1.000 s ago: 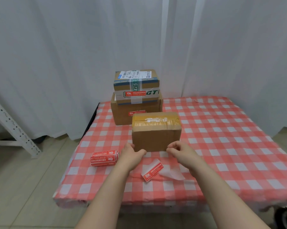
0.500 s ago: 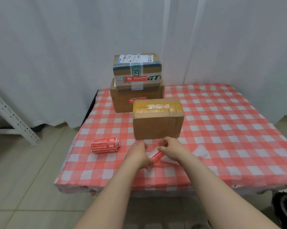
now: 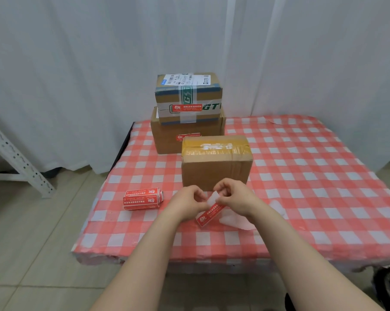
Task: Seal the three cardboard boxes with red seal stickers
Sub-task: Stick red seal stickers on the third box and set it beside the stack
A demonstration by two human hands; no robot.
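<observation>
From my seat I see the red sticker (image 3: pixel 208 214) held just above the checked tablecloth (image 3: pixel 301 176), right in front of the near box (image 3: pixel 216 171). It hangs slanted, its white upper end raised towards the box and its red printed end lower, towards the table's front edge. Both hands meet at that white end. The left hand (image 3: pixel 187 204) has its fingers curled and pinches it from the left; the right hand (image 3: pixel 234 198) pinches it from the right between thumb and fingertips.

The near box has yellowish tape across its top, and I can see no red seal on it. Just behind it stands the big box (image 3: pixel 167 140) with a red seal (image 3: pixel 188 136) on its front. The small box (image 3: pixel 189 93) is stacked on that one, wrapped in green-printed tape, with a shipping label on top and another red seal (image 3: pixel 186 108) across its front.

A wad of stickers (image 3: pixel 142 198) lies on the cloth to the left of the hands. A crumpled white paper (image 3: pixel 234 219) lies under the right wrist. White curtains (image 3: pixel 77 63) hang behind the table, and a white metal frame (image 3: pixel 16 158) stands on the floor at the left.
</observation>
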